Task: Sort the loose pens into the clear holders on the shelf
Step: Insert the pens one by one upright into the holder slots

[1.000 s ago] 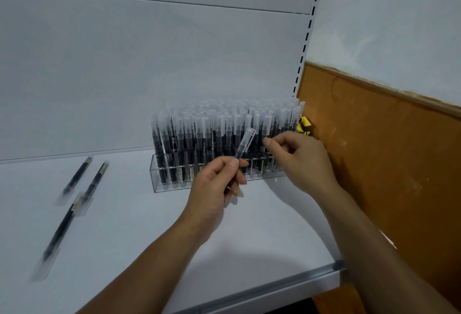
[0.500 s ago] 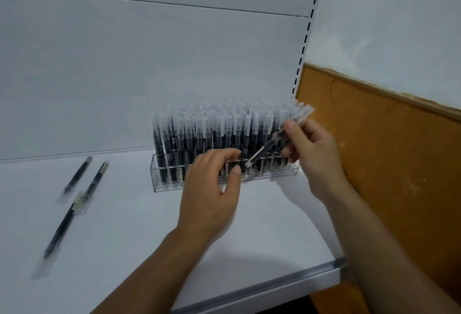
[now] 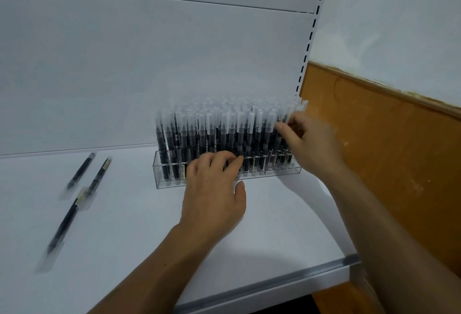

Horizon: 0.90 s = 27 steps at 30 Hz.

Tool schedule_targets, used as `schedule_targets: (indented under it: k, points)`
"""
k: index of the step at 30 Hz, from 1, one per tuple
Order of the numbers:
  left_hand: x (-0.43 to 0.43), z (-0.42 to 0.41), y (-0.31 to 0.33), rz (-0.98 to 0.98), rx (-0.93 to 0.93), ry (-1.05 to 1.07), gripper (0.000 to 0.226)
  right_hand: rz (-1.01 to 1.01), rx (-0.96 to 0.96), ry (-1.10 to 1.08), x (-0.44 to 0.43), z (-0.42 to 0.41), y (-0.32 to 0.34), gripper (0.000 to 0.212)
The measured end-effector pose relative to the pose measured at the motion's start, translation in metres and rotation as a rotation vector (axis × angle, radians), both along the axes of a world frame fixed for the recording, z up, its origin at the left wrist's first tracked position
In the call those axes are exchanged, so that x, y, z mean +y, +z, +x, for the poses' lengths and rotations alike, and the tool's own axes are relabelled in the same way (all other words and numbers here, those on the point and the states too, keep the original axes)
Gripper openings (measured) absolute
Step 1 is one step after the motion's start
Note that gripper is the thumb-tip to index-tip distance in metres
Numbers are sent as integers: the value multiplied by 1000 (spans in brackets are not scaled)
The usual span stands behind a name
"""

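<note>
A clear acrylic holder [image 3: 162, 179] stands at the back of the white shelf [image 3: 124, 226], packed with several upright black pens with frosted caps. My right hand [image 3: 309, 144] is at the holder's right end and pinches a pen [image 3: 295, 111] standing upright among the others. My left hand [image 3: 214, 189] rests against the holder's front wall with fingers relaxed, holding nothing. Three loose black pens lie at the left: one [image 3: 82, 170] farthest back, one [image 3: 99, 174] beside it, one [image 3: 62, 226] nearest me.
The shelf's metal front edge [image 3: 274, 286] runs below my arms. A slotted white upright [image 3: 311, 31] rises at the back right. A brown wooden panel [image 3: 386, 151] closes off the right side just past the holder.
My right hand took the pen from my left hand, swung it upright and lowered it into the holder's right end. My left hand let go and dropped to the holder's front.
</note>
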<state>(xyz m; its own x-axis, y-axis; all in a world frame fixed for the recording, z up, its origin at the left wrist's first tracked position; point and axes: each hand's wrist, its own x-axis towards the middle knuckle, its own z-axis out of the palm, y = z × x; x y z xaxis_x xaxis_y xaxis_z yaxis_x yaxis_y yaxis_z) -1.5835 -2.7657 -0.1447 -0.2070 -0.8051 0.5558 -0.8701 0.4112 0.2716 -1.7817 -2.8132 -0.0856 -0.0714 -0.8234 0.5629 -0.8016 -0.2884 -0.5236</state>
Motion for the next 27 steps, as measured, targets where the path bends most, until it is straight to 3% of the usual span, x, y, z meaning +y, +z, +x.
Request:
schedule_targets:
  k: [4,17,25,27]
  points:
    - [0,0,1,5,-25,7,45,96,90,7,0,4,-5,26]
    - [0,2,0,-16,-10,-6,45,144,187,-47,0,9,2,35]
    - [8,25,20,109,163,-152,40,194,284,-122,21,7,15,31]
    - [11,49,28,98,230,-125,36,168,258,-40,33,27,14,28]
